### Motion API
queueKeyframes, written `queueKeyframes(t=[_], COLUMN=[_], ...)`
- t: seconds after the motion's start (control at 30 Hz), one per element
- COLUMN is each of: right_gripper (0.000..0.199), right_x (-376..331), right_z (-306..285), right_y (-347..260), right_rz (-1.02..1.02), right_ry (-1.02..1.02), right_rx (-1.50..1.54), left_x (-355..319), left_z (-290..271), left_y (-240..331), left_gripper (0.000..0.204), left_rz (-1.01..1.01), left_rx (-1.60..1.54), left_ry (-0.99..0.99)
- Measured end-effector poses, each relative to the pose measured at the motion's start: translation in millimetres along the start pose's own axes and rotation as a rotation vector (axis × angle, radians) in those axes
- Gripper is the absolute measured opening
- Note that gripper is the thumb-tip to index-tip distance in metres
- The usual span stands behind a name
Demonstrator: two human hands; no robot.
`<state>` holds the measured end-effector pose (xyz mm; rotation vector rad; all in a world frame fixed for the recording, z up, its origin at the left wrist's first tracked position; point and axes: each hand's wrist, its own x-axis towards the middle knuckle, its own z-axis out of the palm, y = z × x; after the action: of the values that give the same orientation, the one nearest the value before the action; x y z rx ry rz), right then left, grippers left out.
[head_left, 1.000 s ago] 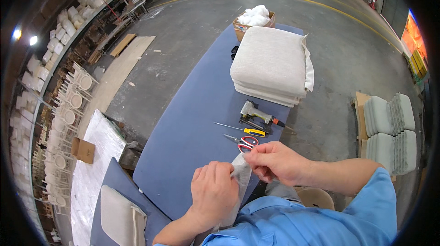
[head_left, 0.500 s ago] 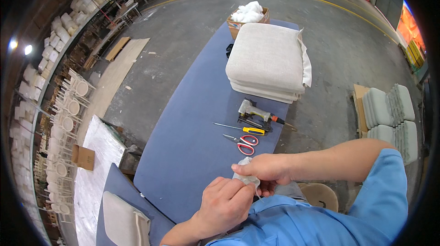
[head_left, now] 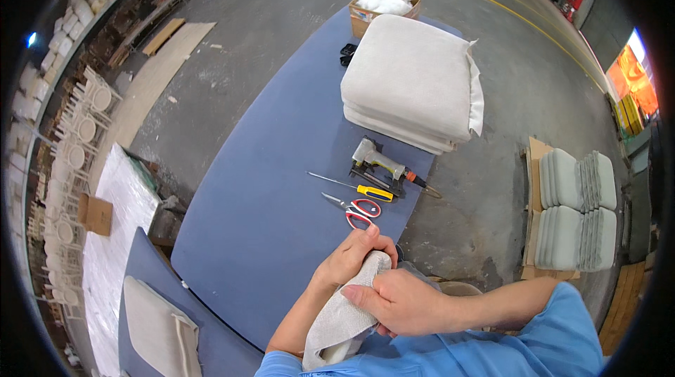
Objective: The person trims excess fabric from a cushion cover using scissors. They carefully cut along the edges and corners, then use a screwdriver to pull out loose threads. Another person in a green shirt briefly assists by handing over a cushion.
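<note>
A light beige piece of fabric (head_left: 341,317) hangs folded between my hands, close to my body at the table's near end. My left hand (head_left: 355,254) is closed round its upper end, the fingers partly hidden behind the cloth. With thumb and bent fingers, my right hand (head_left: 406,300) grips the fabric's right side. Just beyond my left hand lie red-and-white-handled scissors (head_left: 362,212). Past them are a yellow-handled screwdriver (head_left: 374,193) and a grey staple gun (head_left: 380,163) with a hose at its end.
Stacked beige cushions (head_left: 408,82) stand on the blue table (head_left: 260,166), before a cardboard box (head_left: 362,22) of white stuffing. Another cushion (head_left: 158,321) lies on a blue surface at left. More cushions (head_left: 576,212) are piled at right; chair frames (head_left: 77,159) line the left.
My left hand has moved up and away from me, and a longer stretch of fabric now shows below it. My right hand has shifted down and nearer. The whole view has tilted slightly.
</note>
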<state>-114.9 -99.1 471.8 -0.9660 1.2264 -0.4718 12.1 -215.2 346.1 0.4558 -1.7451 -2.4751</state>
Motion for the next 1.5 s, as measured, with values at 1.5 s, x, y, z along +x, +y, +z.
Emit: queueKeyframes(t=[1.5], right_gripper=[0.033], right_x=[43], right_z=[15], right_y=[7], right_rz=[-0.557], right_ry=[0.017], right_rx=[-0.134], left_x=[1], left_z=[-30], left_y=[-37], left_gripper=[0.078], left_rz=[0.102], left_rx=[-0.081], left_ry=[0.109])
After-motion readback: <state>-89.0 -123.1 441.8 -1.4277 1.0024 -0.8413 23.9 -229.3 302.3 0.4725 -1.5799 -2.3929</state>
